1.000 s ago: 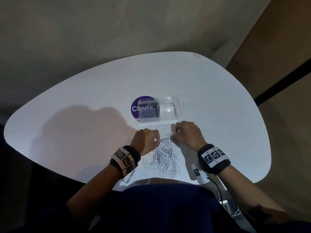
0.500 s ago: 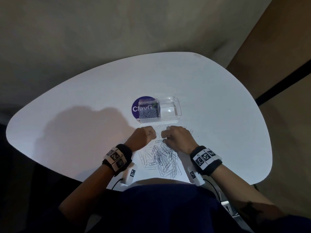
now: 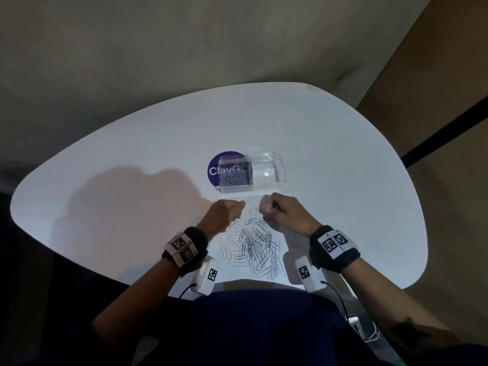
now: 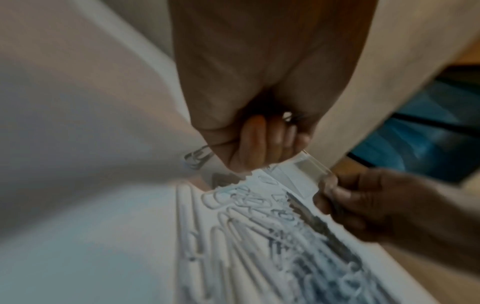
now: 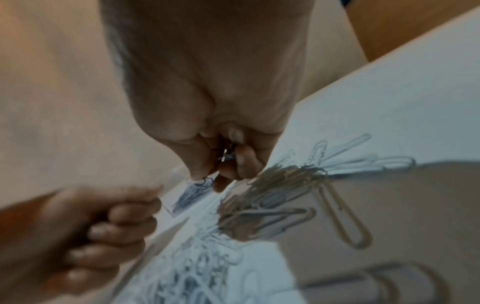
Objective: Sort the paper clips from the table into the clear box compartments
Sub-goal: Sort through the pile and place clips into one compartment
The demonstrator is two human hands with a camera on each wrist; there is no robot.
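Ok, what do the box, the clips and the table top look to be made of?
Box: clear hard plastic, probably acrylic; you see the table and a purple sticker through its glossy walls. Clips: thin bent wire, silvery grey, likely metal, though a coating can't be ruled out. Table: smooth white top with a matte look, maybe laminate or painted board; the core is hidden.

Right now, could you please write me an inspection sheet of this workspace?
Surface: white table, lit from above.
Job's things: clear box, clips in its left compartment, right one looks empty; paper clip pile near the person.
Clutter: purple sticker under the box.
Hands: left hand fingers curled, contents unclear; right hand pinches small clips.
Cables: black cable at the table's near edge.
Surroundings: beige wall, dim.
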